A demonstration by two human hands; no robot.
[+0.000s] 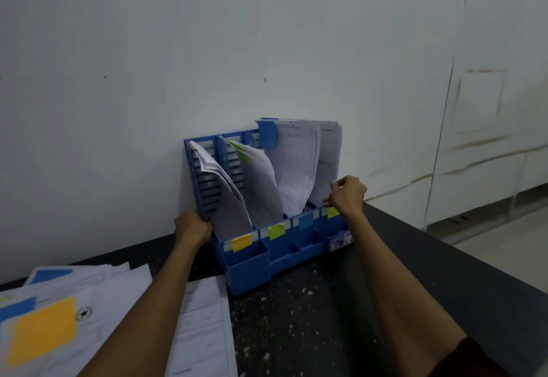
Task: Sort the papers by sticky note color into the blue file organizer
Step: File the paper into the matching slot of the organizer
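Nearest the person, at the lower left, lies the pile of unsorted papers (74, 311). Its top sheet carries a large yellow sticky note (41, 329), and blue notes show beneath it. A loose sheet (201, 326) lies just beside the pile on the dark tabletop (311, 332).

Farther out, both arms reach to the blue file organizer (252, 267), which stands against the wall (207, 50). The left hand (192, 227) has its fingers wrapped round the organizer's left side wall. The right hand (347, 194) is curled at the lower corner of the far-right sheaf (329, 151) and seems to pinch it, though the contact is partly hidden.

The front rail carries four labels, left to right: a yellow label (241, 242), green, blue and yellow-green. Filed sheets stand on end in all four slots and lean back toward the wall.

The pile lies behind and to the left of both hands, and the left hand is the nearer one. The yellow-noted top sheet probably belongs in the leftmost slot (225, 199), just beside that hand. It would have to be turned upright and fed in from above.
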